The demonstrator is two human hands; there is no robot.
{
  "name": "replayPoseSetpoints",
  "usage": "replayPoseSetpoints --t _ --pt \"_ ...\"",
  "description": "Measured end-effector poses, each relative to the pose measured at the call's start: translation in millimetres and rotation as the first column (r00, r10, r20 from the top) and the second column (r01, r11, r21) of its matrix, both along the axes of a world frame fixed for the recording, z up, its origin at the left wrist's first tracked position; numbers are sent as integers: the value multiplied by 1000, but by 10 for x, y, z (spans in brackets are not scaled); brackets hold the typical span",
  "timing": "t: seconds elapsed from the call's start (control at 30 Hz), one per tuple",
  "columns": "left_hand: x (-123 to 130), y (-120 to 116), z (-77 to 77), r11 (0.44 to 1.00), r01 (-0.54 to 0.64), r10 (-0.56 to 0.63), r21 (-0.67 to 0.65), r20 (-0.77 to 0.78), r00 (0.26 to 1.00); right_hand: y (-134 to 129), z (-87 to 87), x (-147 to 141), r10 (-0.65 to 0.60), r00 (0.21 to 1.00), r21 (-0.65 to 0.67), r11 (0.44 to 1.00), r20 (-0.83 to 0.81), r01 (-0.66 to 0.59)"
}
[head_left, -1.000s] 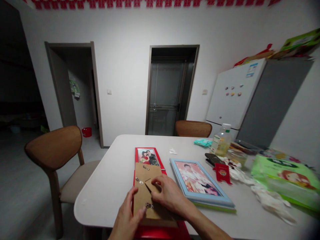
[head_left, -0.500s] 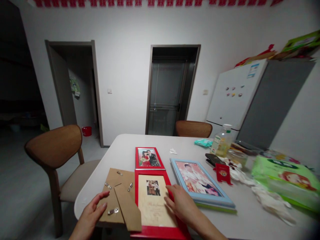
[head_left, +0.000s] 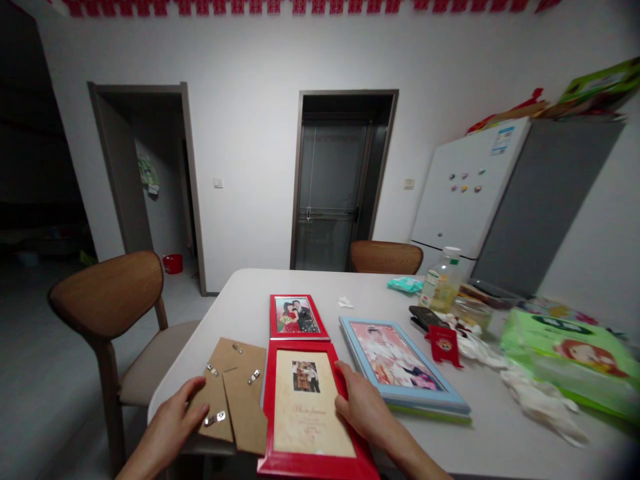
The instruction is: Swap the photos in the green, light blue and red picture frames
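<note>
A large red frame [head_left: 269,427] with a cream insert sheet [head_left: 310,427] lies at the table's near edge. My right hand [head_left: 361,403] grips its right side, fingers curled over the edge. To the left, a brown backing board [head_left: 245,400] with metal clips and a fold-out stand lies partly beneath the frame's left side. My left hand [head_left: 175,417] rests at the board's left edge, thumb and fingers apart. Touching the red frame's far end is a smaller red frame [head_left: 297,317] with a couple's picture. A light blue frame [head_left: 400,360] sits on a green-edged one at the right.
Farther right are a green tissue pack [head_left: 565,353], a bottle [head_left: 441,280], a plastic container [head_left: 473,313], a black object [head_left: 426,318], a red card [head_left: 444,347] and crumpled tissues [head_left: 543,407]. Chairs stand at the left [head_left: 107,300] and far side [head_left: 386,257].
The backing board has shifted left, its stand flap now lower against it and off the cream sheet. The large red frame has moved slightly left. My left hand has moved left.
</note>
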State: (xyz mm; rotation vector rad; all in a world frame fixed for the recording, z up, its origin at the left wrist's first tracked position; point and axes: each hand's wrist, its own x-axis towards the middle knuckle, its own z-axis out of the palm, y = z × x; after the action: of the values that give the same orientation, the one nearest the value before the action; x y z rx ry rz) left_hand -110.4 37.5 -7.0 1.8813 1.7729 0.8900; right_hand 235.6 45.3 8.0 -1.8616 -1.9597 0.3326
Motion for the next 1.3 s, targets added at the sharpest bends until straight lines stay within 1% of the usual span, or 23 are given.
replayPoseSetpoints --t 0.07,0.13,0.2,0.23,0.3,0.37,0.43,0.47,0.53,0.57,0.6,0.67,0.73,0.8,0.87,0.93,0.97,1.07,1.13,1.17,1.2,1.23,1.3 --pt "69 -34 -43 1000 -3 7 27 -152 988 21 -3 44 -14 997 -11 1000 -73 13" --pt "163 -57 -61 998 -22 39 59 -302 952 35 10 77 -51 989 -44 998 -141 45" --pt "258 -61 -50 993 -37 79 110 -408 909 27 31 81 -80 984 -68 995 -160 70" --pt "302 -59 -33 989 -38 96 141 -435 895 16 40 70 -76 986 -68 995 -148 67" --pt "397 -64 16 979 -17 105 201 -438 893 -14 49 33 -45 994 -52 998 -101 40" --pt "514 -103 73 970 39 64 240 -406 912 -31 43 -3 -19 998 -39 999 -56 17" --pt "664 -185 115 958 130 -30 254 -365 931 -25 35 -18 -16 999 -18 1000 -47 15" --pt "750 -239 124 947 185 -88 262 -344 935 -14 34 -16 -26 997 -6 1000 -69 26" --pt "935 -352 116 911 294 -204 287 -306 930 5 49 -6 -77 979 -23 997 -190 74" --pt "1032 -403 104 888 348 -261 301 -291 920 6 66 -5 -112 948 -57 993 -299 99" --pt "1130 -445 91 863 398 -317 312 -278 907 0 91 -9 -140 892 -103 989 -429 106" --pt "1328 -500 83 823 475 -412 311 -249 877 -38 164 -38 -163 717 -174 983 -677 59" --pt "1517 -516 123 807 518 -474 283 -213 855 -95 263 -83 -158 542 -187 982 -826 1" --pt "1679 -509 214 808 535 -506 246 -175 845 -150 372 -125 -158 412 -188 982 -897 -33" --pt "1800 -497 330 811 536 -519 236 -134 844 -189 469 -152 -156 304 -184 981 -940 -67" --pt "1876 -485 434 815 518 -510 260 -102 854 -213 538 -165 -132 228 -159 982 -965 -106" --pt "1900 -479 473 818 504 -498 279 -96 862 -220 560 -168 -117 213 -144 983 -970 -117" --pt "1925 -446 541 802 487 -470 346 -137 872 -226 582 -167 -69 215 -98 987 -974 -128" --pt "1902 -410 577 772 495 -464 398 -179 867 -211 572 -147 -52 249 -87 988 -967 -131" --pt "1875 -389 600 761 488 -455 427 -184 871 -197 562 -128 -55 283 -94 987 -958 -128" --pt "1836 -366 630 761 462 -433 455 -173 885 -177 550 -102 -63 335 -108 987 -940 -120" --pt "1784 -343 663 776 414 -396 477 -143 907 -153 534 -69 -74 409 -125 987 -910 -100" --pt "1638 -298 725 828 277 -291 487 -48 955 -97 491 12 -91 618 -143 989 -781 -34"
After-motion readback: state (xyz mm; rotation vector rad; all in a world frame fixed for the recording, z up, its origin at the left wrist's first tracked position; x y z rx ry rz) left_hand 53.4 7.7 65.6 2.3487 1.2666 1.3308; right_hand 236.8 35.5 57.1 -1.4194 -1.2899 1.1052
